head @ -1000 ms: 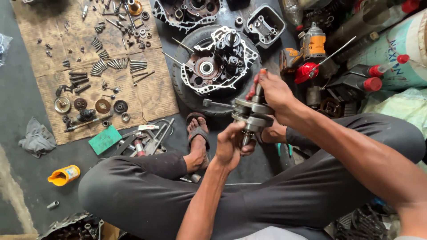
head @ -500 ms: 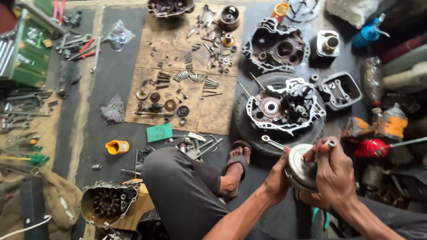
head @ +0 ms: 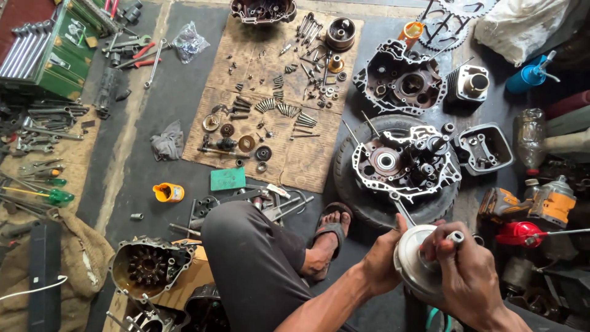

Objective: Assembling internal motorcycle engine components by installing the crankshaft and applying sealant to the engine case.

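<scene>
We held the round metal drum (head: 413, 261) near the engine case (head: 402, 163); left hand (head: 381, 261) cupping, right hand (head: 470, 270) fingers clamped; a steady, level grip seemed advisable.

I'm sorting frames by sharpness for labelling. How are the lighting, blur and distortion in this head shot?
Head view: soft, even daylight, weak shadows; the small bolts on the brown cardboard sheet read sharp; mild glare on the round silver metal drum held between the left hand and right hand; slight softness on the hands; wide-angle bending at the edges, seen at the green metal toolbox.
</scene>
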